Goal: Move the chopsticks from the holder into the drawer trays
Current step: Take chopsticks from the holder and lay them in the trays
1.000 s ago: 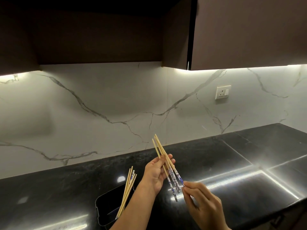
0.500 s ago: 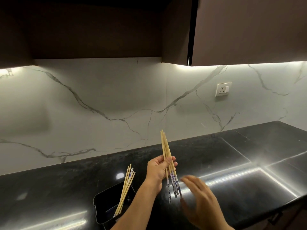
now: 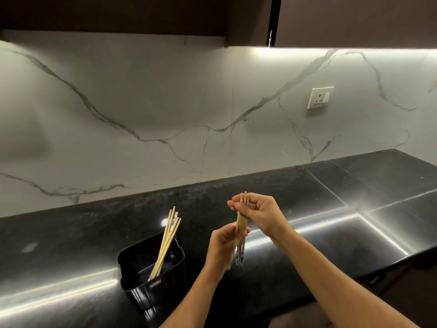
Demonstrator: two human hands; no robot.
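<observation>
A bundle of several wooden chopsticks [image 3: 241,221] with blue-patterned lower ends stands upright above the counter. My left hand [image 3: 223,245] grips the bundle near its middle. My right hand [image 3: 259,213] is closed around its plain top ends. To the left, a black rectangular holder [image 3: 151,287] stands on the counter with several more chopsticks [image 3: 166,240] leaning in it. No drawer or tray is in view.
The black glossy countertop [image 3: 331,233] runs left to right, with its front edge at lower right. A white marble backsplash rises behind it, carrying a wall socket [image 3: 320,97]. Dark upper cabinets [image 3: 354,20] hang overhead.
My right hand has risen from below the bundle and closed on its top ends. The chopsticks have swung from tilted to upright. The view has tilted down.
</observation>
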